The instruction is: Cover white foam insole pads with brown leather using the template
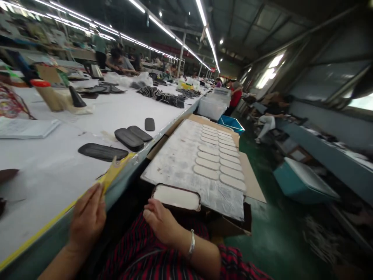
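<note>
A long, rounded panel (pixel 177 197) with a cream face and a dark brown border lies at the near edge of the pale board (pixel 171 155). My right hand (pixel 161 219), with a silver bangle on the wrist, has its curled fingers on the panel's near left corner. To the left, my left hand (pixel 89 212) is at the table edge, fingers stretched out and close together. Its fingertips touch the yellow strip (pixel 115 171) there; nothing is plainly held. Beyond it lie black padded oval pieces (pixel 129 139) and a longer black piece (pixel 101 151).
Several pale oval pieces (pixel 206 160) lie in two columns on the board. A red-capped bottle (pixel 46 93) and a black cone (pixel 77 97) stand on the white table (pixel 58 167). Blue basket (pixel 231 123) and teal bin (pixel 304 181) are rightward. People work farther back.
</note>
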`<state>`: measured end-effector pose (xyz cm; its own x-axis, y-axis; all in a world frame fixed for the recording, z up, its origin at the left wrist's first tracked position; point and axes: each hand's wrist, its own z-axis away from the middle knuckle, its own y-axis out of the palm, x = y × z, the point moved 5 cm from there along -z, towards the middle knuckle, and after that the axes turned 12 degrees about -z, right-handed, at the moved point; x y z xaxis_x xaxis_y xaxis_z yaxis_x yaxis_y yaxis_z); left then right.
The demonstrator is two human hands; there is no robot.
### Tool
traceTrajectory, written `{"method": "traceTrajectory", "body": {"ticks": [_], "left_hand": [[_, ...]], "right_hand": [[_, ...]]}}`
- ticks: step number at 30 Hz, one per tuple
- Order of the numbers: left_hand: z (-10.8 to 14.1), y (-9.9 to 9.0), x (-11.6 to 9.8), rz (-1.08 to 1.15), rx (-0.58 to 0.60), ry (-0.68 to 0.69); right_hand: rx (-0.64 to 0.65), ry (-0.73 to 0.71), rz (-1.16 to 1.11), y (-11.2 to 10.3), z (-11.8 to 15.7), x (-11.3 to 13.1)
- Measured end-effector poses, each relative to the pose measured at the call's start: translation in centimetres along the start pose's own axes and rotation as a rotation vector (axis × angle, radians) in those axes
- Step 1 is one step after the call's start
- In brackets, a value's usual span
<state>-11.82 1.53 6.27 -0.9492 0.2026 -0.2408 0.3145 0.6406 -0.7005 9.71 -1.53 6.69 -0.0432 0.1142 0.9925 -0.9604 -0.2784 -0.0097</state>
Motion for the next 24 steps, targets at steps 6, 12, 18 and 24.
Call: {"method": "traceTrajectory", "body": {"ticks": [6, 12, 18, 24], "left_hand": [[3.4, 4.4, -15.5, 0.279, 0.169, 0.701], [2.3, 10.9, -20.7, 0.208, 0.629, 0.733], [2.3, 15.9, -22.3, 0.095, 0.944, 0.773], [2.8, 15.8, -22.7, 0.107, 0.921, 0.822]], "right_hand": [[-0.490, -0.171, -0.655, -5.2, -0.5, -0.2], [-0.674, 0.071, -0.523, -17.8, 5.2, -3.9], [-0.216, 0.590, -0.099, -21.6, 8.4, -7.5], [0.019, 0.523, 0.692, -21.9, 4.0, -7.2]]}}
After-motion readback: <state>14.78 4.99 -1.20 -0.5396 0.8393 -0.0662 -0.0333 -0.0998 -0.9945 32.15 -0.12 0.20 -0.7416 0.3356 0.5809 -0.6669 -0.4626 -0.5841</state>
